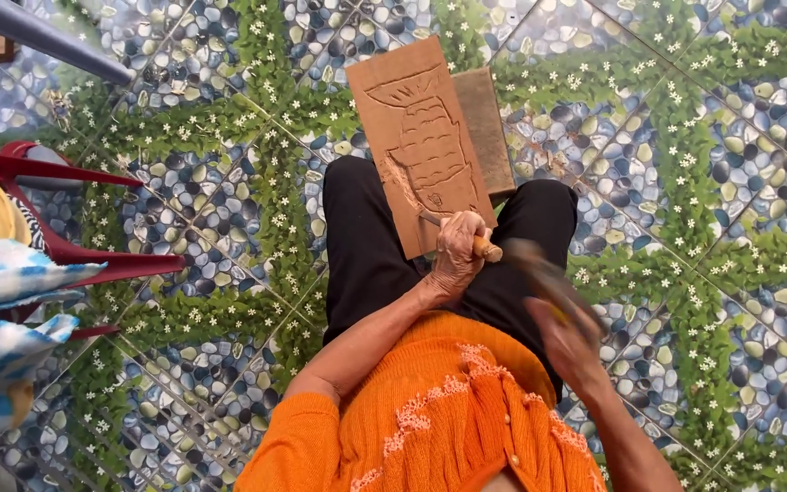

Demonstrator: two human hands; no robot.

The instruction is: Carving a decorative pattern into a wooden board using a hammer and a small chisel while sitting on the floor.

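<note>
Here, seated person in an orange knit top and black trousers, viewed from above. A brown wooden board (421, 141) with a carved relief figure rests tilted on the lap, its upper end toward the floor; a second, darker board (489, 128) sits just behind it, partly hidden. Left hand (455, 255) has its grip clenched around a chisel (466, 239) with a pale wooden handle, metal tip touching the board's lower part near the carving. Right hand (565, 333) is raised beside the right knee, motion-blurred, grip closed on a blurred mallet (548, 278); exact shape hard to tell. Floor (685, 182) is tile printed with pebbles and green leafy bands. Red plastic chair (56, 210) at left, blue-white checked cloth (11, 310) over it.
</note>
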